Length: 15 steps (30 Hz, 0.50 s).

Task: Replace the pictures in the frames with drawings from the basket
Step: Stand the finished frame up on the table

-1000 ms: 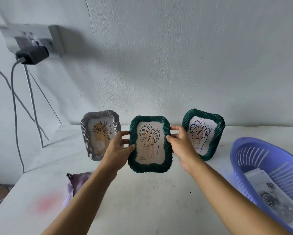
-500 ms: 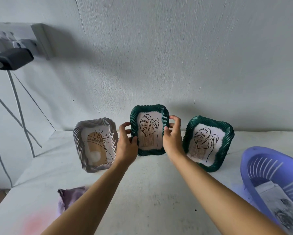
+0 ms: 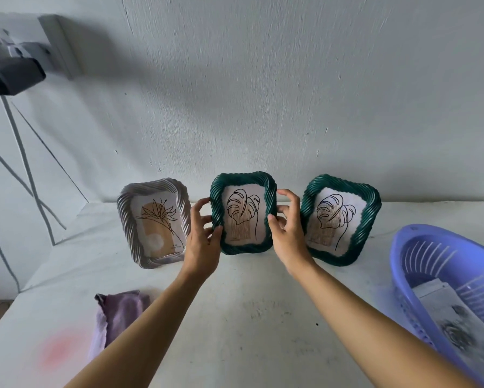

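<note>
Three ribbed picture frames stand in a row on the white table by the wall. The middle green frame [image 3: 243,217] holds a leaf line drawing. My left hand [image 3: 203,242] grips its left edge and my right hand [image 3: 288,239] grips its right edge. Its bottom edge rests on the table. A grey frame [image 3: 154,222] with a flower picture stands to the left, and a second green frame [image 3: 339,219] with a leaf picture stands to the right. The purple basket [image 3: 400,264] at the right holds paper drawings [image 3: 453,320].
A purple cloth [image 3: 117,315] lies on the table at the front left, next to a pink stain. A black plug [image 3: 11,74] sits in a wall socket at the upper left, with cables hanging down. The wall stands close behind the frames.
Both hands carried the middle green frame away from me and lowered it onto the table, between the grey frame and the other green frame.
</note>
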Each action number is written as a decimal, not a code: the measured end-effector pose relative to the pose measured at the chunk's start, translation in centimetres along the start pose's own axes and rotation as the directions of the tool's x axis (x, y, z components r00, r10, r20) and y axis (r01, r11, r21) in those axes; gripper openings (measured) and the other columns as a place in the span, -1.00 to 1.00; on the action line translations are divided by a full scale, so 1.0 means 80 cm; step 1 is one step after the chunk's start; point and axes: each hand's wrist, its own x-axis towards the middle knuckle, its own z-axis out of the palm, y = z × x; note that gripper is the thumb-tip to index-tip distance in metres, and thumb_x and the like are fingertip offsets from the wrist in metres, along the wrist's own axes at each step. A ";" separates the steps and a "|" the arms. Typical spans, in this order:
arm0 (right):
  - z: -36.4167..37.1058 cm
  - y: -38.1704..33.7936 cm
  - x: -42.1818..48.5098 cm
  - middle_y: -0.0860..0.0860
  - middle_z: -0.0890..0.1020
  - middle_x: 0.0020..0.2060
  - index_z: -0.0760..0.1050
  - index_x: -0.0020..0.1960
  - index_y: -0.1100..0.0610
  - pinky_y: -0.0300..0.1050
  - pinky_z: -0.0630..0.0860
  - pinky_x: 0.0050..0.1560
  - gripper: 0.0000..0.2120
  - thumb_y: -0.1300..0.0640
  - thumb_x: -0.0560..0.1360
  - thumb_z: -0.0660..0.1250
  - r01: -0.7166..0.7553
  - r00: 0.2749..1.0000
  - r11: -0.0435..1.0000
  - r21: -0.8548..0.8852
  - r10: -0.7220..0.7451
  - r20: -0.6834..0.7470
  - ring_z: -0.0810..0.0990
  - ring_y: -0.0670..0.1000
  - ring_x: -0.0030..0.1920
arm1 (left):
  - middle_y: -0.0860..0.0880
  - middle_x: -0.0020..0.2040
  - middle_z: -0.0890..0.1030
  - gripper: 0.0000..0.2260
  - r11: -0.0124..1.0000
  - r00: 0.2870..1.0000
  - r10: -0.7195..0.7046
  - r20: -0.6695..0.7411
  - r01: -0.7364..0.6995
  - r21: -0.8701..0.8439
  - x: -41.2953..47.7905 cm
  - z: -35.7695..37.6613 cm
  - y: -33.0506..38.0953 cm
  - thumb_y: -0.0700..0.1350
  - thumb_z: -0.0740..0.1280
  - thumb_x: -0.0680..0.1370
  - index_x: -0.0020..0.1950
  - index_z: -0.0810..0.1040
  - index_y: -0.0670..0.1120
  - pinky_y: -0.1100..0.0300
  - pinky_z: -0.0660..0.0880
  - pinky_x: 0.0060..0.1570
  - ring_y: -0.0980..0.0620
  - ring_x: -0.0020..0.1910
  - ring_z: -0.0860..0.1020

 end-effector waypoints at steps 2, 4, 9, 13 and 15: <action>0.001 -0.002 -0.004 -0.05 0.55 -0.12 0.23 0.41 0.01 -0.39 0.48 -0.05 -0.57 0.34 0.63 0.18 -0.006 1.000 1.000 -0.001 0.006 -0.005 0.49 -0.18 -0.16 | -0.15 0.21 0.52 -0.52 0.999 1.000 -0.017 0.010 0.018 -0.034 -0.003 -0.002 -0.002 -0.34 0.16 0.65 0.41 0.23 0.17 -0.09 0.66 0.02 -0.10 0.13 0.63; 0.002 -0.002 -0.006 -0.02 0.55 -0.10 0.23 0.39 0.00 -0.39 0.47 -0.07 -0.58 0.33 0.63 0.18 -0.025 1.000 1.000 -0.009 0.025 -0.015 0.48 -0.20 -0.16 | -0.12 0.19 0.53 -0.55 0.996 0.999 -0.049 0.019 0.050 -0.071 -0.005 -0.002 -0.002 -0.36 0.16 0.65 0.42 0.25 0.07 -0.08 0.65 0.03 -0.06 0.10 0.63; 0.003 -0.003 -0.007 -0.05 0.55 -0.07 0.25 0.39 -0.02 -0.45 0.43 -0.10 -0.60 0.31 0.63 0.17 -0.093 0.996 0.995 -0.032 0.092 -0.016 0.49 -0.28 -0.14 | -0.11 0.20 0.54 -0.61 0.993 0.997 -0.077 0.007 0.077 -0.085 -0.009 0.000 -0.003 -0.35 0.18 0.65 0.44 0.31 -0.04 -0.10 0.65 0.05 -0.11 0.11 0.62; 0.000 -0.008 -0.009 -0.06 0.54 -0.09 0.25 0.39 -0.03 -0.39 0.45 -0.10 -0.59 0.30 0.63 0.18 -0.121 0.993 0.991 -0.052 0.120 -0.021 0.50 -0.20 -0.10 | -0.10 0.19 0.54 -0.61 0.993 0.996 -0.092 0.015 0.092 -0.067 -0.010 0.000 0.000 -0.34 0.18 0.65 0.44 0.31 -0.03 -0.10 0.66 -0.01 -0.09 0.10 0.62; 0.000 -0.011 -0.009 -0.01 0.55 -0.08 0.26 0.39 -0.03 -0.34 0.45 -0.09 -0.59 0.30 0.63 0.19 -0.141 0.990 0.988 -0.060 0.140 -0.027 0.51 -0.16 -0.11 | -0.11 0.17 0.54 -0.61 0.996 0.997 -0.082 0.015 0.082 -0.045 -0.012 -0.001 0.003 -0.33 0.18 0.65 0.43 0.31 -0.01 -0.12 0.67 -0.04 -0.09 0.10 0.63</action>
